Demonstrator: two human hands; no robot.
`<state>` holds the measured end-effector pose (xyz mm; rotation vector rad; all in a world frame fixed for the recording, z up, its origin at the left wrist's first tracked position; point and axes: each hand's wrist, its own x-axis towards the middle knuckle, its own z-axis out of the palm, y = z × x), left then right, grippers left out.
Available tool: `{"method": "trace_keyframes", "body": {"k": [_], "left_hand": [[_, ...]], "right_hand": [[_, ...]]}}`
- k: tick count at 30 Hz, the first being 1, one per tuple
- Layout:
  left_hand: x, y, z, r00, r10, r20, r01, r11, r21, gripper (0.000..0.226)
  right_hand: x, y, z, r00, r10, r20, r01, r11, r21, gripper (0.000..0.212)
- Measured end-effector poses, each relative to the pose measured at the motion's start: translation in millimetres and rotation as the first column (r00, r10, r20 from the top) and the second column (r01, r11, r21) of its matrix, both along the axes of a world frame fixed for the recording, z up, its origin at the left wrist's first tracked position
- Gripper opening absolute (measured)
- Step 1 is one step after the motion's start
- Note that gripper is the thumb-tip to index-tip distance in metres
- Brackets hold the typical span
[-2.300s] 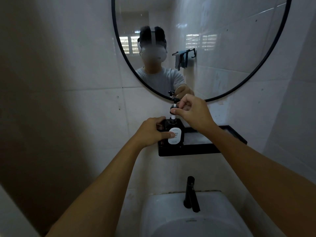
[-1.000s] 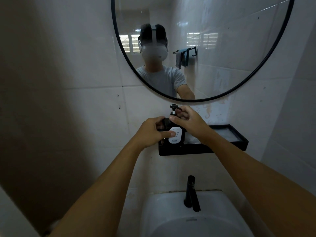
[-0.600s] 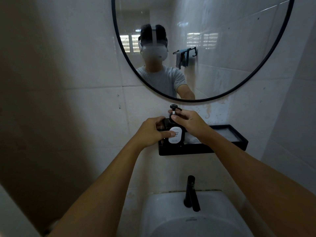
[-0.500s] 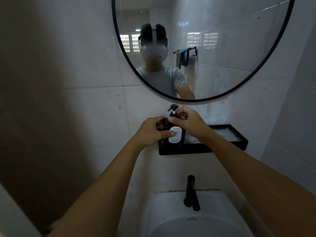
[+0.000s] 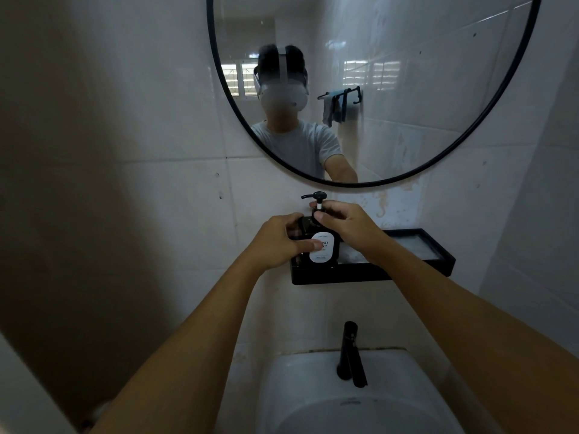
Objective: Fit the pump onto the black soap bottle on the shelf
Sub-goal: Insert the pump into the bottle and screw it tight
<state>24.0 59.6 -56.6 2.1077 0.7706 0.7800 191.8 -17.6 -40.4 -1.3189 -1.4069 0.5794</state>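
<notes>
The black soap bottle with a white oval label stands at the left end of the black wall shelf. My left hand is wrapped round the bottle's left side, with the thumb across the label. The black pump sits upright in the bottle's neck, its spout pointing left and a white stem showing below the head. My right hand grips the pump's collar at the neck, just under the head. The neck itself is hidden by my fingers.
A round black-framed mirror hangs just above the pump. Below the shelf is a white basin with a black tap. Tiled walls close in on the left and right.
The pump has gone down from above the bottle into its neck. Its head has turned, so the spout now points left. My right hand has shifted on the collar. My left hand has stayed on the bottle.
</notes>
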Motion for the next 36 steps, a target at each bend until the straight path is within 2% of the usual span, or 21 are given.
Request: {"method": "trace_keyframes", "body": {"k": [3,6,8,14,18,21,25,27,32,36], "left_hand": [[-0.3,1.4,-0.7,1.0,0.003,-0.001,-0.003,1.0,0.016,0.042],[-0.3,1.1,-0.4,1.0,0.003,-0.011,-0.003,1.0,0.027,0.042],[-0.3,1.2,-0.3,1.0,0.002,-0.009,-0.002,1.0,0.024,0.042],[-0.1,1.1,0.2,1.0,0.004,-0.013,-0.003,1.0,0.02,0.042],[0.0,1.8,-0.2,1.0,0.006,-0.018,-0.006,1.0,0.015,0.04],[-0.1,1.5,-0.6,1.0,0.009,-0.01,-0.009,1.0,0.016,0.037],[-0.2,0.2,0.0,1.0,0.007,-0.009,-0.007,1.0,0.021,0.043],[-0.6,1.2,-0.7,1.0,0.003,-0.003,-0.003,1.0,0.009,0.046],[0.5,3.2,-1.4,1.0,0.001,-0.011,-0.001,1.0,0.005,0.042],[0.0,4.6,-2.2,1.0,0.0,-0.01,0.0,1.0,0.007,0.04]], "right_hand": [[-0.7,3.2,-1.9,0.999,-0.052,0.004,0.052,0.999,0.011,0.023],[-0.1,6.1,-4.8,0.996,-0.078,-0.043,0.079,0.997,0.019,0.039],[-0.2,5.4,-4.2,0.997,-0.047,-0.058,0.048,0.999,0.018,0.041],[2.7,0.4,-1.2,0.998,0.037,-0.043,-0.038,0.999,-0.014,0.035],[2.2,0.2,-1.1,0.999,0.018,-0.031,-0.018,1.0,-0.019,0.033],[0.9,4.2,-3.0,0.999,-0.047,-0.004,0.047,0.999,-0.016,0.019],[1.6,7.4,-1.5,0.996,-0.094,-0.013,0.094,0.995,-0.018,0.042],[2.9,5.7,1.2,0.998,-0.059,-0.031,0.058,0.998,-0.03,0.044],[3.2,-0.6,2.5,0.999,-0.002,-0.043,0.001,1.0,-0.019,0.031],[2.1,1.4,0.9,1.0,-0.025,-0.009,0.025,1.0,-0.014,0.021]]}}
